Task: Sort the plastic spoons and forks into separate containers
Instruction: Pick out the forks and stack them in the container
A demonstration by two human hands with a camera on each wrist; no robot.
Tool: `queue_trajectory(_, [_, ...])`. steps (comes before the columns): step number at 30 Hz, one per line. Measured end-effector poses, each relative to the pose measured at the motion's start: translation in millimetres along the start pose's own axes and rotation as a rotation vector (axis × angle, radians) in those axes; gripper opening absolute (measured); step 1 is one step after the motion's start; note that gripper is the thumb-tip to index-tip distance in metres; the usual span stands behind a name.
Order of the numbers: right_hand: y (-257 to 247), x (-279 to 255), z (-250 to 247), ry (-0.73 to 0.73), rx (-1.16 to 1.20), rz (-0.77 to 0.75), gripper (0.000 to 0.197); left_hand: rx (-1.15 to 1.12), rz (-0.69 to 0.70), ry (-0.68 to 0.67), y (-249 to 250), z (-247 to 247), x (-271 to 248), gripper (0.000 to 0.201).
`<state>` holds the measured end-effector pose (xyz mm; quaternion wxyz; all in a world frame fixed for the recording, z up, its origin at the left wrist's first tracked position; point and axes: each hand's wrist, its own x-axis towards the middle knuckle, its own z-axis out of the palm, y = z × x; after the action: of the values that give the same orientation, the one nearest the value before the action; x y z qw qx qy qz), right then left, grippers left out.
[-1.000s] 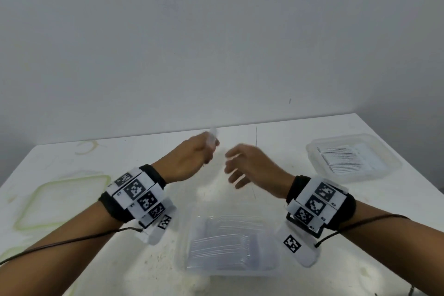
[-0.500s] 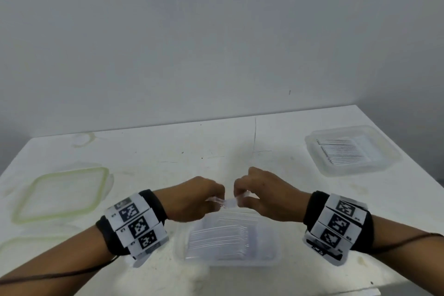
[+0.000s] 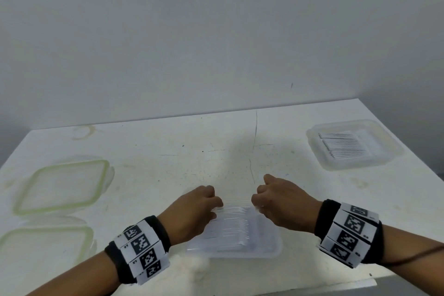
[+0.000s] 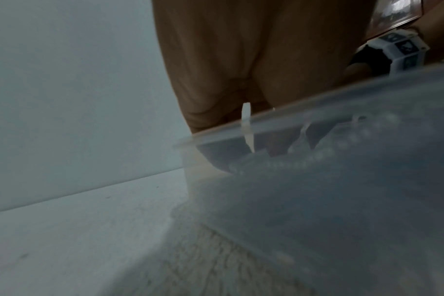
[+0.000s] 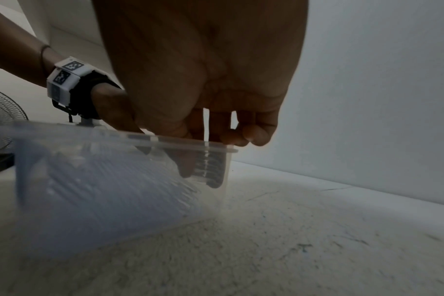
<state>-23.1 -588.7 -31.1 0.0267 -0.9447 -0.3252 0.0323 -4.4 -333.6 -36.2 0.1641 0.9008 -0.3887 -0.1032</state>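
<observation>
A clear near container (image 3: 270,249) at the table's front holds a stack of clear plastic utensils (image 3: 228,230). Both hands are down at its far side. My left hand (image 3: 216,204) pinches one end of a clear utensil (image 3: 236,210) lying across the top of the stack. The left wrist view shows a white tip of the utensil (image 4: 246,120) between curled fingers at the container rim (image 4: 317,112). My right hand (image 3: 258,204) curls over the other end, fingers dipping inside the rim (image 5: 180,143) beside the stack (image 5: 210,166). I cannot tell spoons from forks.
A second clear container (image 3: 319,158) with a neat stack of utensils sits at the far right. Two green-rimmed lids (image 3: 24,199) (image 3: 86,243) lie at the left. The table's front edge runs just behind my wrists. A wall stands behind the table.
Both hands came down from above the table to the near container. The utensil they held together is now lowered onto the stack, and the hands have spread apart.
</observation>
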Motion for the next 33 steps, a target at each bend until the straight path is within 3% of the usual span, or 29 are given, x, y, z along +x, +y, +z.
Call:
queue_trajectory(3, [1.3, -1.7, 2.9, -0.027, 0.005, -0.001, 0.018, -0.015, 0.027, 0.087, -5.4, 9.7, -7.6, 0.026])
queue_trajectory(9, [-2.8, -9.3, 9.6, -0.053, 0.07, 0.068, 0.052, -0.133, -0.027, 0.182, -4.2, 17.7, -16.7, 0.033])
queue_trajectory(15, [-14.3, -14.6, 35.9, 0.247, 0.146, 0.204, 0.038, -0.185, -0.048, 0.293, -2.3, 23.8, -19.2, 0.018])
queue_trajectory(19, [-17.2, -15.8, 45.7, 0.252, 0.341, 0.265, 0.049, -0.132, -0.083, 0.293, 2.6, 26.9, -18.2, 0.019])
queue_trajectory(22, [-17.6, -15.7, 47.8, 0.286, 0.312, 0.264, 0.048, -0.166, -0.088, 0.292, 1.3, 25.1, -19.6, 0.017])
queue_trajectory(28, [-18.5, -16.2, 41.5, 0.443, 0.03, 0.169, 0.034, -0.048, -0.069, 0.29, -1.9, 28.7, -20.7, 0.014])
queue_trajectory(30, [-21.1, -18.0, 37.9, 0.422, 0.038, 0.132, 0.032, -0.021, -0.116, 0.327, -0.8, 31.7, -22.3, 0.014])
queue_trajectory(33, [-23.6, -24.6, 36.7, 0.252, 0.204, 0.147, 0.044, -0.031, -0.187, 0.362, 1.2, 33.9, -24.8, 0.015])
